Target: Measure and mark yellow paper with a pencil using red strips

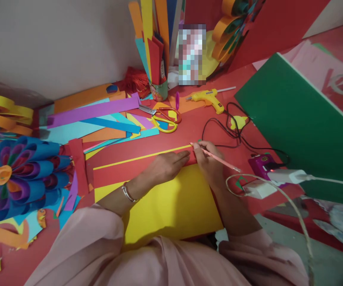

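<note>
My left hand (168, 165) lies flat with its fingers stretched together, pressing on a red strip (114, 174). The strip lies across a yellow sheet (171, 202), with a thin yellow line showing along its far side. At the strip's right end, my right hand (209, 163) pinches a slim pink pencil (223, 161). Its upper end is by the far right corner of the yellow line, close to my left fingertips. Beyond my hands lie scissors (162, 115) with red and yellow handles, and a yellow glue gun (209, 97).
Coloured paper strips (97, 109) are piled at the back left. A blue and purple paper flower (19, 174) stands left. A decorated cup (158, 91) holds paper strips. At right are a green board (302, 127), a purple power adapter (262, 167) and looping cables.
</note>
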The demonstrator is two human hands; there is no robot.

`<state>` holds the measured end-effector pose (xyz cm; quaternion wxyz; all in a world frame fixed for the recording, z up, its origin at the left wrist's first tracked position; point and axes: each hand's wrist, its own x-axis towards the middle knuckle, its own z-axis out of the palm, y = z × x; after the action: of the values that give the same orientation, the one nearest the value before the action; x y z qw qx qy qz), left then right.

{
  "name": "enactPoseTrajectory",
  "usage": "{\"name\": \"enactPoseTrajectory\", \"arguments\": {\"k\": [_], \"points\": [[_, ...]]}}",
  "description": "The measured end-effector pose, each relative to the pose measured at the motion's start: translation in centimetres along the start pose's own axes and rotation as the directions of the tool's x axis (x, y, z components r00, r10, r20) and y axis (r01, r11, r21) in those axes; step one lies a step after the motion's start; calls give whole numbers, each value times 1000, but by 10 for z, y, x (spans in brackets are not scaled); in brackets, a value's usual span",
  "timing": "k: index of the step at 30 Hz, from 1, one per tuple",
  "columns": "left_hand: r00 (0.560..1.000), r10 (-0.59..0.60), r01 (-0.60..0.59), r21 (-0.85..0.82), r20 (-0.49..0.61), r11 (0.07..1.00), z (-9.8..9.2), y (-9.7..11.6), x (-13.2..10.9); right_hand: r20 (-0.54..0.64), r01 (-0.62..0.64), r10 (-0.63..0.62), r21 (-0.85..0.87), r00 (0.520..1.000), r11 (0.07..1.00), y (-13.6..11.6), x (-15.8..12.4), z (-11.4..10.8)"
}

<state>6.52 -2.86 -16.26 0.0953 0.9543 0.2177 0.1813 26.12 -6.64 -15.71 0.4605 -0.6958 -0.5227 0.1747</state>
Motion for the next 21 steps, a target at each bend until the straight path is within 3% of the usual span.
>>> {"name": "enactPoseTrajectory", "arguments": {"k": [9, 21], "points": [[1000, -10, 10, -6, -3, 1000, 1, -1, -1, 73, 39, -35, -58, 997, 998, 1, 0, -7], [1000, -15, 15, 1, -13, 1000, 2, 0, -2, 55, 119, -114, -102, 992, 988, 1, -1, -3]]}}
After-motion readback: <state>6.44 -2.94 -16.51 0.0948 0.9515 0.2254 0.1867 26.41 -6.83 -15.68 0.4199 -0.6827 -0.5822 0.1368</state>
